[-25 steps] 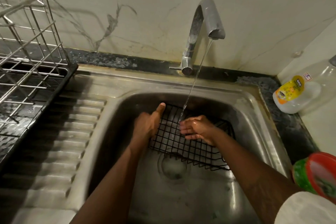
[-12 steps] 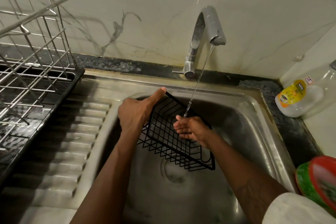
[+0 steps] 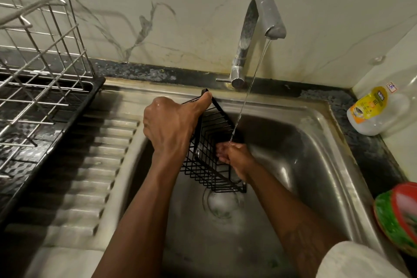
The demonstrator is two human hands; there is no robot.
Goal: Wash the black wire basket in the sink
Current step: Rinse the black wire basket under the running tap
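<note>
The black wire basket (image 3: 211, 166) is tipped up on its side over the steel sink (image 3: 316, 153), its open face turned to the right. My left hand (image 3: 171, 123) grips the basket's upper left rim, thumb along the top edge. My right hand (image 3: 233, 154) reaches inside the basket with fingers against the wire, under the thin water stream falling from the tap (image 3: 259, 29). The stream lands on my right hand's knuckles.
A metal dish rack (image 3: 38, 56) on a black tray stands at the left, beside the ribbed drainboard (image 3: 90, 165). A clear bottle with a yellow label (image 3: 372, 108) lies at the back right. A red and green container (image 3: 399, 212) sits at the right edge.
My left hand has lifted the basket from lying low in the sink to standing steeply on its side. My right hand stayed under the water, now inside the basket.
</note>
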